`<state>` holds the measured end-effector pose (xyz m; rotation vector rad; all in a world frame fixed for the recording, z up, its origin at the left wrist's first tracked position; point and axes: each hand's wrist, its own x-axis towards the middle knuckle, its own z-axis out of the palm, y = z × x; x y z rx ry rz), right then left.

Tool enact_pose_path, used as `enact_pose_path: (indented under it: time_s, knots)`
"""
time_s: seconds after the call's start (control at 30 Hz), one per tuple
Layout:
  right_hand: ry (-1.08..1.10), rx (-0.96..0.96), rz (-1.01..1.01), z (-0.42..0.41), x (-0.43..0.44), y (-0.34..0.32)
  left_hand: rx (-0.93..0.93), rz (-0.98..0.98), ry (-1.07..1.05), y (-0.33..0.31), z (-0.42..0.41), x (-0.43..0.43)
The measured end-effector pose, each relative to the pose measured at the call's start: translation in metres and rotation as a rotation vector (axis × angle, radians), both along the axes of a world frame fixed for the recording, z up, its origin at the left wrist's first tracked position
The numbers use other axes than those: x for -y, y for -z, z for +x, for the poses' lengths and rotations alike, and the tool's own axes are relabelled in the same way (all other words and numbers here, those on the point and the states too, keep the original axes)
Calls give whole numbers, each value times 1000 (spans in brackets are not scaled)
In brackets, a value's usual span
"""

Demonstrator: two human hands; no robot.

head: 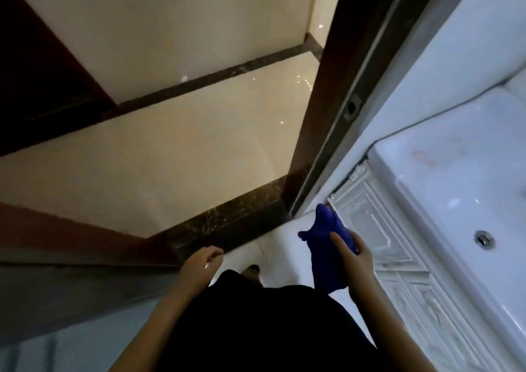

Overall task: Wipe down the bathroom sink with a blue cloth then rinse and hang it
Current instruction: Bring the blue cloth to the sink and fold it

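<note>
Right hand (pixel 355 260) grips a bunched blue cloth (pixel 327 246) near the white sink (pixel 444 189); left hand (pixel 200 263) hangs loosely curled, holding nothing.

One wide-angle head view looks steeply down, tilted, over the person's dark torso (pixel 270 329); sink (pixel 444 189) right, floor (pixel 170 149) upper left.

Nothing readable here tbh. The only candidate is a faint reddish mark (pixel 424 158) on the flat top of the white sink (pixel 472 132), near its far left corner. It's way too blurred to make out any letters or numbers, and I can't even tell if it's print or just a smear.
</note>
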<state>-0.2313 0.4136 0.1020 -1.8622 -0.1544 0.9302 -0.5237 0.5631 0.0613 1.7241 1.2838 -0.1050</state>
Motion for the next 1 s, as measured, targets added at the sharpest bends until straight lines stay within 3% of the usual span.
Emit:
enact_pose_path:
  time_s: [0.27, 0.53, 0.7, 0.83, 1.0]
  knots:
    - [541, 68, 39, 4, 33, -20, 133, 98, 459, -21, 131, -108]
    - [969, 70, 24, 23, 106, -14, 205, -7, 785, -7, 271, -60]
    - [1082, 41, -1, 71, 147, 3, 164, -65, 937, 10, 342, -11]
    - [1067, 50, 15, 142, 175, 2, 143, -50, 939, 4, 416, 20]
    - [1032, 107, 78, 236, 204, -17, 279, -33, 910, -13, 518, 54]
